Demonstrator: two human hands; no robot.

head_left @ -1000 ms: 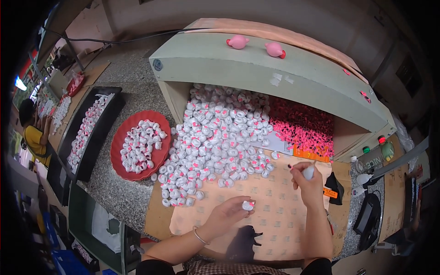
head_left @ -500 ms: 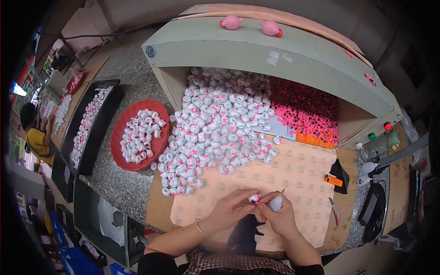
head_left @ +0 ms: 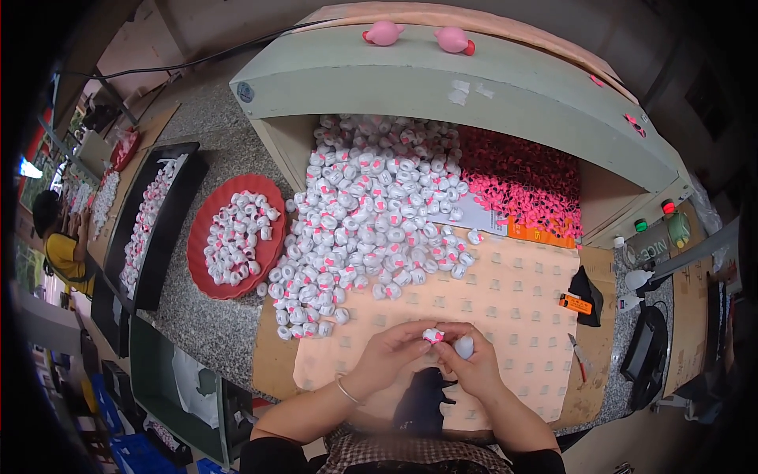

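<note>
My left hand and my right hand meet over a tan paper sheet at the table's near edge. Pinched between the left fingertips is a small white piece with a pink spot. A small pale bottle-like tool sits in my right hand, its tip at that piece. Just beyond my hands lies a big heap of the same white-and-pink pieces, spreading from under a green shelf onto the sheet.
A red round tray with more pieces sits left of the heap, then a black tray. Pink small parts fill the shelf's right side. An orange-black tool, pliers and bottles lie right. Another person sits far left.
My right hand came back from the right side of the sheet to meet my left hand. Both hands now hold together near the table edge, the tool tip at the piece.
</note>
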